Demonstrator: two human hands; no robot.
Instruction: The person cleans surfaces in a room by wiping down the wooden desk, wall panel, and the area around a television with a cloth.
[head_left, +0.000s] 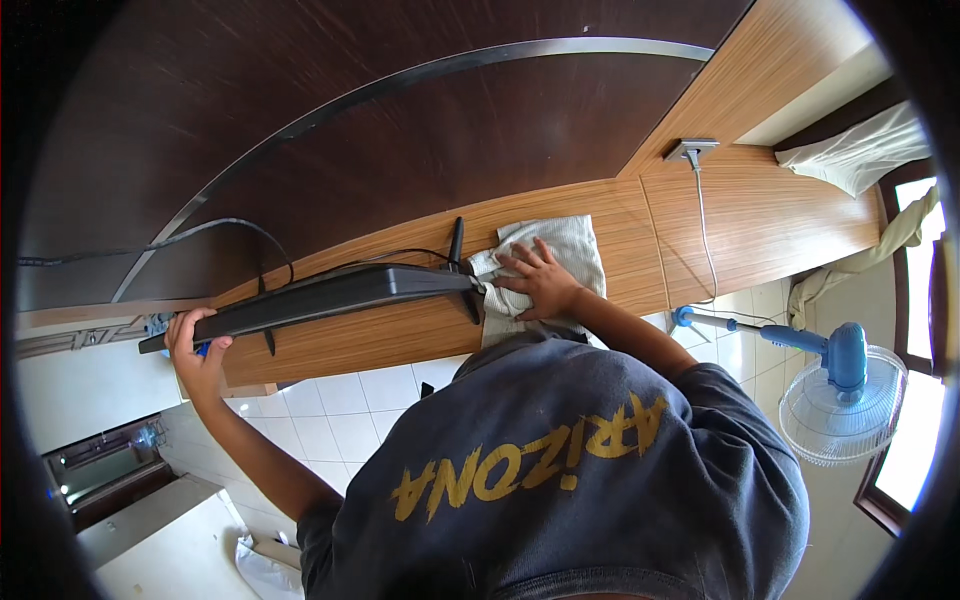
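My left hand grips the far left end of a black flat-screen television, fingers over its top edge and thumb in front. The set stands on thin black feet on a long wood-grain shelf. My right hand lies spread, palm down, on a pale striped cloth, just off the television's right end. The cloth is spread on the shelf, bunched near my fingers, and one edge hangs towards my dark shirt. What is under the palm is hidden.
Black cables run behind the television. A white plug and cord hang from a wall socket at the right. A blue standing fan is on the right, near curtains and a window. A dark wood panel rises behind the shelf.
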